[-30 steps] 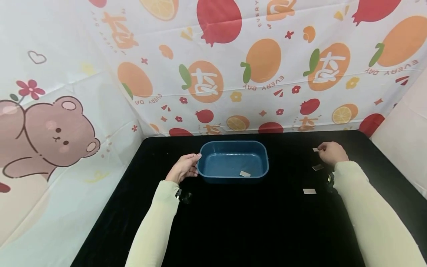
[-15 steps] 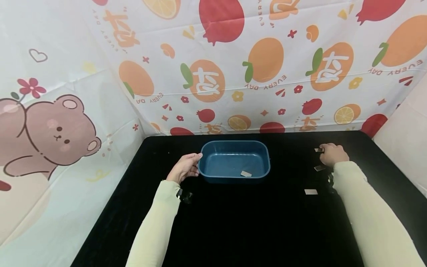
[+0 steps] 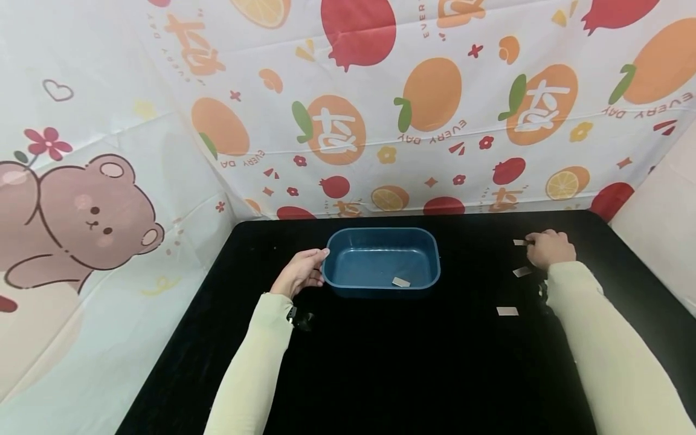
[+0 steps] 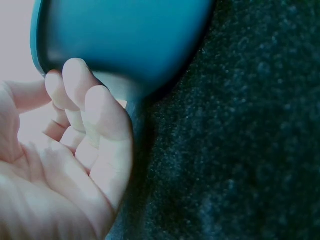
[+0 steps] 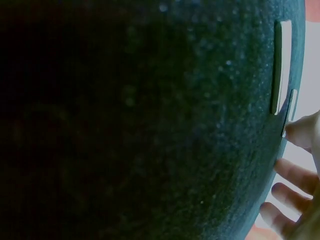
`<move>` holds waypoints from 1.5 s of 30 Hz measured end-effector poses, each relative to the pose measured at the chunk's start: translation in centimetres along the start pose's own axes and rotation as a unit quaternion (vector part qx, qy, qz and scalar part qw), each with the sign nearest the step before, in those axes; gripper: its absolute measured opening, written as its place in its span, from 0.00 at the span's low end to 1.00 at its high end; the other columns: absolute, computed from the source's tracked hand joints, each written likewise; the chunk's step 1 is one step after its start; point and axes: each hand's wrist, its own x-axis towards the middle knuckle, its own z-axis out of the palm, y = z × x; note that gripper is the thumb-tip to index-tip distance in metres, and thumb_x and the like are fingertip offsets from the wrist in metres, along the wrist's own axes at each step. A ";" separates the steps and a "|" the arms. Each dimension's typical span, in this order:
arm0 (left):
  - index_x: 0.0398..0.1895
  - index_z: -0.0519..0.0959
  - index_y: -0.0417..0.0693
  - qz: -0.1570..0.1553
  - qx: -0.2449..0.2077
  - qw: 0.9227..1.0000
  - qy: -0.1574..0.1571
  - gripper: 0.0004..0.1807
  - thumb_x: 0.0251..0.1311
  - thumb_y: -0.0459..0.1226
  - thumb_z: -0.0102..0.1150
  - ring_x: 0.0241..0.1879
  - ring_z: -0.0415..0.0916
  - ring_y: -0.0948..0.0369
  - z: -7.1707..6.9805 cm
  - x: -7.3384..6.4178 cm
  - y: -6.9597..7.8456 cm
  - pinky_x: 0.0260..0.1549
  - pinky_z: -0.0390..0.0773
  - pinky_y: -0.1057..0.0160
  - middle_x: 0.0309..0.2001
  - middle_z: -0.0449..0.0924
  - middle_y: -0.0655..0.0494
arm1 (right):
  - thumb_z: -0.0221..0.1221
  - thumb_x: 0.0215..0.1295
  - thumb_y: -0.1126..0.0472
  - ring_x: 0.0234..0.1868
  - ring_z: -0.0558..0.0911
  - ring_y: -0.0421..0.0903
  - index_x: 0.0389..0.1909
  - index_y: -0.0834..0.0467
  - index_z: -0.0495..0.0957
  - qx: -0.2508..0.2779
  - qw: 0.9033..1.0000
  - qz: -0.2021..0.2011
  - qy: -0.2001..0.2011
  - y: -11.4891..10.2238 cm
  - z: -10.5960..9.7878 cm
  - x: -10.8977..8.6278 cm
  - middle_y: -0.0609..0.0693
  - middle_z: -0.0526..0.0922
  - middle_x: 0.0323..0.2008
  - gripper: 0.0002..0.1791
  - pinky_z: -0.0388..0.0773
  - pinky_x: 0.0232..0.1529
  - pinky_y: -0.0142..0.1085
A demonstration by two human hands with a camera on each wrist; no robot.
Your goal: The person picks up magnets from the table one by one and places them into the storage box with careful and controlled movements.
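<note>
My left hand (image 3: 299,273) holds the left end of a blue plastic basin (image 3: 382,287), thumb at the rim and curled fingers against the outer wall. One small pale rectangular tile (image 3: 401,282) lies inside it. At the far right, my right hand (image 3: 551,249) is at another pale tile (image 3: 520,242), whose right end meets the fingertips. In the right wrist view, a digit (image 5: 301,131) touches a thin dark edge beside a tile (image 5: 293,105); whether it is pinched is unclear. Nearer me lie a slanted tile (image 3: 522,272) and a flat one (image 3: 507,311).
A black cloth-like surface covers the table (image 3: 402,362). Behind it hangs a white curtain (image 3: 375,157) printed with fruit. Another sheet with a bear print (image 3: 98,211) closes off the left side, and a pale sheet (image 3: 663,235) stands along the right.
My right hand has shifted slightly to the right at the far tile. That tile looked darker half a second ago and is pale again. The left hand and basin stay put.
</note>
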 end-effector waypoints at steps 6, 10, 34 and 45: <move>0.34 0.73 0.49 0.001 0.002 1.000 0.000 0.17 0.73 0.52 0.50 0.19 0.73 0.63 0.1 0.0 -0.1 0.24 0.79 0.67 0.22 0.74 0.59 | 0.51 0.70 0.57 0.51 0.66 0.72 0.53 0.63 0.79 0.001 1.000 0.001 0.029 0.0 0.2 0.1 0.73 0.73 0.54 0.18 0.68 0.47 0.68; 0.33 0.73 0.49 0.003 0.000 1.000 0.000 0.17 0.73 0.52 0.50 0.20 0.73 0.63 0.0 0.1 -0.1 0.25 0.79 0.67 0.22 0.73 0.59 | 0.55 0.67 0.58 0.48 0.66 0.71 0.47 0.63 0.82 0.001 0.999 -0.005 0.050 0.1 0.4 0.3 0.71 0.75 0.50 0.15 0.68 0.44 0.66; 0.33 0.72 0.49 -0.003 -0.007 1.000 -0.006 0.18 0.73 0.52 0.50 0.19 0.74 0.64 -0.1 0.1 0.2 0.23 0.78 0.68 0.21 0.73 0.60 | 0.61 0.64 0.59 0.44 0.68 0.65 0.31 0.61 0.83 0.070 0.995 0.028 0.066 -0.6 0.1 -0.2 0.62 0.81 0.32 0.09 0.69 0.36 0.56; 0.31 0.73 0.50 -0.006 -0.005 1.000 -0.005 0.18 0.73 0.52 0.50 0.19 0.74 0.64 -0.2 0.0 0.5 0.23 0.78 0.67 0.20 0.73 0.60 | 0.59 0.65 0.58 0.42 0.70 0.63 0.36 0.61 0.84 0.063 0.995 0.031 0.065 -1.0 0.0 -0.3 0.61 0.82 0.32 0.10 0.70 0.34 0.53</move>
